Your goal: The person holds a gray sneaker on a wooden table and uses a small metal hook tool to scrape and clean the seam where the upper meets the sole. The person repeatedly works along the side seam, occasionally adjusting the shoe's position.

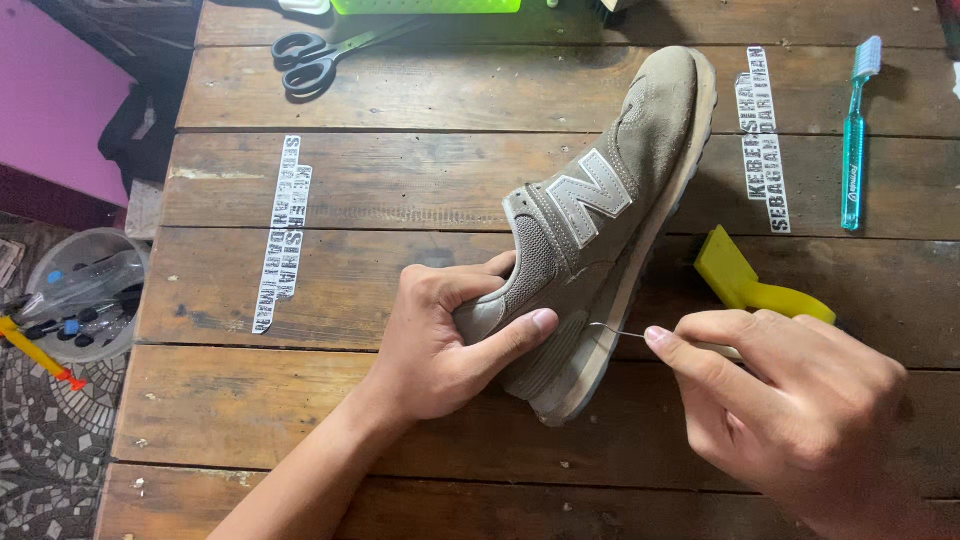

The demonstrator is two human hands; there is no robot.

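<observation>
A grey suede sneaker (610,200) lies on its side on the wooden plank table (400,180), toe pointing away from me. My left hand (450,340) grips its heel end, thumb pressed on the side. My right hand (790,400) pinches a thin metal needle-like tool (615,332) whose tip touches the sole edge near the heel.
A yellow plastic tool (745,280) lies just right of the shoe. A teal toothbrush (853,140) sits far right, black scissors (315,60) at the back left, a green tray (430,6) at the back edge. A bucket of items (85,295) stands on the floor left.
</observation>
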